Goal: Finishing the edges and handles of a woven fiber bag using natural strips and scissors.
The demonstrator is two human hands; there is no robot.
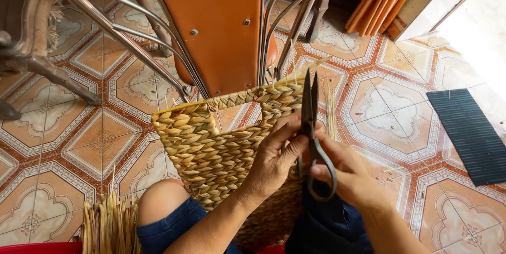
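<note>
Fingers [282, 137] of my left hand [274, 161] pinch the basket [211, 148] rim; I'd keep the scissors [312, 127] in my right hand [350, 175] steady just above them.

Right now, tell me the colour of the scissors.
Dark grey, nearly black scissors, held in the right hand; head view.
</note>
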